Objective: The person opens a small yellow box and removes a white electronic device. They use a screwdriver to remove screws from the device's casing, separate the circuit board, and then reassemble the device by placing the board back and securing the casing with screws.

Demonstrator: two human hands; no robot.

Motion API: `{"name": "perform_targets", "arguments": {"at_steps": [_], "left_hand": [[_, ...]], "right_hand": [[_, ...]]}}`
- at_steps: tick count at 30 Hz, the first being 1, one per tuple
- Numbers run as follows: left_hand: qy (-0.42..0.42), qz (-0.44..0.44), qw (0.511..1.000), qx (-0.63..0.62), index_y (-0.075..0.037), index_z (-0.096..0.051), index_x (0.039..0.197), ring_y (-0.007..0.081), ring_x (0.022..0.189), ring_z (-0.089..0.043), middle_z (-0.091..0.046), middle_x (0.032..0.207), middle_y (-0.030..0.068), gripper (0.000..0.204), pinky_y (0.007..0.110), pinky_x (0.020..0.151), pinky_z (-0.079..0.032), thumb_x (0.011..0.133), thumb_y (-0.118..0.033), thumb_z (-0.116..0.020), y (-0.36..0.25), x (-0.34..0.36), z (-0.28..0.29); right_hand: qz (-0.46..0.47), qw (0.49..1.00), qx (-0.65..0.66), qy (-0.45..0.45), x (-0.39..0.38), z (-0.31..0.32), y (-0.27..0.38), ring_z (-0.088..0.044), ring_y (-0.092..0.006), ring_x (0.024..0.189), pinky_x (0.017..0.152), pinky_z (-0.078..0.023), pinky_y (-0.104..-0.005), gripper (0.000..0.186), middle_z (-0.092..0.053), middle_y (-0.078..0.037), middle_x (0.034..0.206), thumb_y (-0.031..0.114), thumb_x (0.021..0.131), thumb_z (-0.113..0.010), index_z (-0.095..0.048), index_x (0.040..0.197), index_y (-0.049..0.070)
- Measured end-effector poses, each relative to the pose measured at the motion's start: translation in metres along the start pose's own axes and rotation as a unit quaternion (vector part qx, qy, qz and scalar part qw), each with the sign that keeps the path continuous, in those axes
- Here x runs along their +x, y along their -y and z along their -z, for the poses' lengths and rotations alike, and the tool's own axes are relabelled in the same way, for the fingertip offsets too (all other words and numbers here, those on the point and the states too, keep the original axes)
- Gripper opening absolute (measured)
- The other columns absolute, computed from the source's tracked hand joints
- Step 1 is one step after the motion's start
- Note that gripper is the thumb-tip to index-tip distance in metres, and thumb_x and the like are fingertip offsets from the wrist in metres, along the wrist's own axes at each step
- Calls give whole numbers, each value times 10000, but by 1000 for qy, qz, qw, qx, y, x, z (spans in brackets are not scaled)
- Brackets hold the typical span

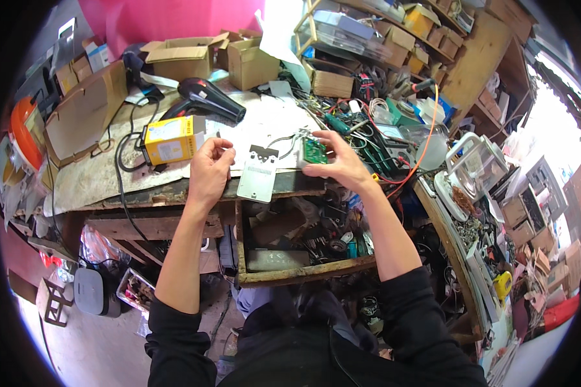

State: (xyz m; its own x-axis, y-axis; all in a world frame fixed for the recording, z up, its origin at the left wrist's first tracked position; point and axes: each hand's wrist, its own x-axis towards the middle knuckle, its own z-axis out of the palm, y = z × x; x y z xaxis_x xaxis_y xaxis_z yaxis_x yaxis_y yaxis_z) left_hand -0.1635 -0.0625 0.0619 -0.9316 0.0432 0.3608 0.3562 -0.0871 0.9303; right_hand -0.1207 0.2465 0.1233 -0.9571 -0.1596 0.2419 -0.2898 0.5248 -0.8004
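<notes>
My right hand point(342, 164) grips a green circuit board point(315, 149) at the back of the bench's front edge. Wires run from the board toward a pale metal plate point(257, 180) with a dark upper part, lying just left of it over the edge. My left hand point(210, 164) is left of the plate, its fingers curled closed; whatever they may hold is hidden. A yellow box point(174, 138) lies beyond that hand, and a black hair dryer point(210, 103) is behind the box.
Cardboard boxes point(252, 64) line the back. Tools and cables point(361, 122) crowd the right, with an orange cord point(421, 158). An open drawer point(303, 274) of loose parts juts out below the bench point(97, 187). More clutter fills both sides.
</notes>
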Motion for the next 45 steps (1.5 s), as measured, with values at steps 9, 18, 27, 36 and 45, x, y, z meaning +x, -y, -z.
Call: {"name": "perform_targets", "arguments": {"at_steps": [9,18,27,36,45], "left_hand": [[9,-28,999,23,-26,-660,1095,36,618,-527,-626,812,-12,120,203,543,-421,1016,-116,-677,7,1,2],[-5,-45,998,46,-15,-672,1050,35,656,-533,-636,804,-17,101,218,578,-436,997,-100,-684,7,-1,2],[5,-52,998,36,-20,-661,1078,32,624,-531,-644,821,-6,93,201,545,-431,1022,-93,-662,8,-3,2],[-3,-34,999,27,8,-673,1056,47,607,-560,-674,820,11,99,231,529,-450,994,-69,-670,-7,-10,-3],[15,-63,978,199,33,-684,1136,91,695,-635,-744,971,85,262,266,632,-519,960,-157,-714,-8,-5,-6]], "right_hand": [[44,932,352,72,-23,11,-7,-591,-254,1273,1121,-447,-359,1055,-594,-178,1401,402,667,-911,-465,1531,-7],[67,908,403,90,-28,4,2,-611,-283,1294,1155,-448,-399,1205,-614,-210,1409,495,608,-963,-431,1535,-62],[74,905,400,124,-31,4,0,-553,-282,1367,1193,-412,-399,1107,-563,-186,1459,428,654,-935,-455,1531,-49],[23,969,227,96,-29,7,19,-541,-241,1366,1202,-364,-370,1112,-549,-135,1477,385,608,-981,-486,1526,-1],[155,975,-134,85,-24,-1,31,-529,-295,1360,1160,-415,-417,997,-561,-136,1448,387,666,-973,-529,1498,65]]}}
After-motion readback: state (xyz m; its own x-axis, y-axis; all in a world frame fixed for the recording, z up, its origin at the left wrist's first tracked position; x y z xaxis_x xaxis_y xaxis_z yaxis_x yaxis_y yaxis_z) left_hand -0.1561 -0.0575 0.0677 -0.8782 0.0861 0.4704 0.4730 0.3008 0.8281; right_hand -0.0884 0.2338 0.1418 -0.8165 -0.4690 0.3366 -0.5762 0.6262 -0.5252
